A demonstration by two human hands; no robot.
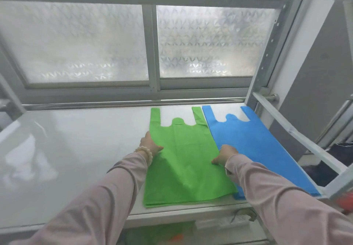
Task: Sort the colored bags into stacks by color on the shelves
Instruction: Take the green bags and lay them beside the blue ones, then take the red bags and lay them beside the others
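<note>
Up on the white shelf [80, 149], two flat stacks of bags lie side by side toward its right end, handles pointing at the frosted window [149, 42] behind. The green bags [183, 160] form the left stack, several layers showing at the near edge; the blue bags [254, 141] form the right stack, running along the shelf's right frame. The two stacks touch, and the green stack's right edge overlaps the blue one near the front corner.

Both hands rest flat on the cloth with fingers spread, neither one gripping anything. The left hand [150, 144] presses on the left edge of the green stack, fingertips partly on the bare shelf beside it. A pale bead bracelet [146, 153] circles that wrist above a light pinkish sleeve [107, 197]. The right hand [225, 154] lies across the seam where green meets blue, its thumb on the green and its fingers on the blue.

Below the front lip of the shelf, more green material [160, 233] shows on a lower level, blurred. At the right edge, a red object [345, 201] is partly in view, too blurred to tell what it is.
</note>
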